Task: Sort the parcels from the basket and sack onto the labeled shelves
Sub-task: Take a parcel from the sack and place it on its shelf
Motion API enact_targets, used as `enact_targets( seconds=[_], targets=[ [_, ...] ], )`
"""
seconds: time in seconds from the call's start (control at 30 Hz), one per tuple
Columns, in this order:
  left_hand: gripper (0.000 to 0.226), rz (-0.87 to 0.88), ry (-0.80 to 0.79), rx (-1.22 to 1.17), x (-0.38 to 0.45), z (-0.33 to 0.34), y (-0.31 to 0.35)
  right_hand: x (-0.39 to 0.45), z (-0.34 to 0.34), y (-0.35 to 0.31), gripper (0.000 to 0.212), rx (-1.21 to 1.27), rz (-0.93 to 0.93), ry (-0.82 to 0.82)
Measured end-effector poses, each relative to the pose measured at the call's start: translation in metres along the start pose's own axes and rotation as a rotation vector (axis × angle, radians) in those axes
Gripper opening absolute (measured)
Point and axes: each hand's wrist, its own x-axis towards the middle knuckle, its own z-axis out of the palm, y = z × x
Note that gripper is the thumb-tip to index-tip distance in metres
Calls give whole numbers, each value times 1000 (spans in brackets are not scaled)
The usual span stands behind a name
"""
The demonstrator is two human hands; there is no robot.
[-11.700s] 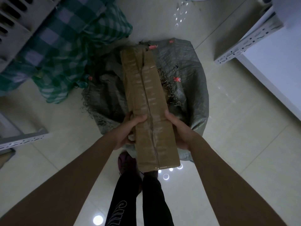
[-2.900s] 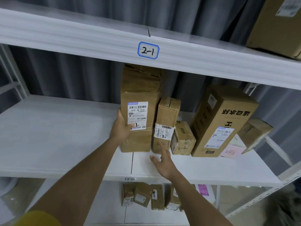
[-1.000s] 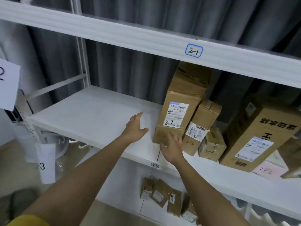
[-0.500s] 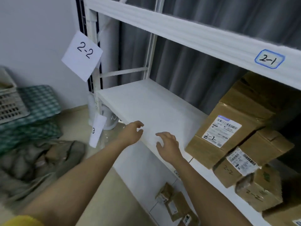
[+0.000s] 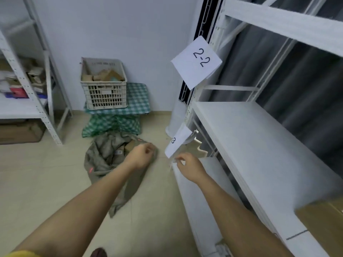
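Both hands have left the shelf of stacked boxes and now hang empty, fingers loosely curled: the left hand [image 5: 142,157] above the grey sack [image 5: 109,160] slumped on the floor, the right hand [image 5: 187,166] beside the rack's lower shelf [image 5: 246,145]. Parcels [image 5: 123,150] show in the sack's mouth; more fill the white basket [image 5: 104,86] on checked bags [image 5: 118,115] against the wall. A "2-2" label [image 5: 196,62] hangs from the rack.

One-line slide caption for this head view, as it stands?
Both hands, left hand and right hand, empty above the floor sack; basket of parcels by the wall, 2-2 shelf alongside.
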Motion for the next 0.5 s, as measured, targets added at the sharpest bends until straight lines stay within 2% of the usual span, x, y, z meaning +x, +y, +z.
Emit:
enact_targets(
  seconds=[0.27, 0.5],
  targets=[
    [15, -117, 25, 8, 37, -109, -107, 97, 72, -108, 26, 95, -7, -79],
    [10, -198, 46, -26, 50, -179, -194, 150, 158, -162, 21, 200, 74, -230]
  ],
)
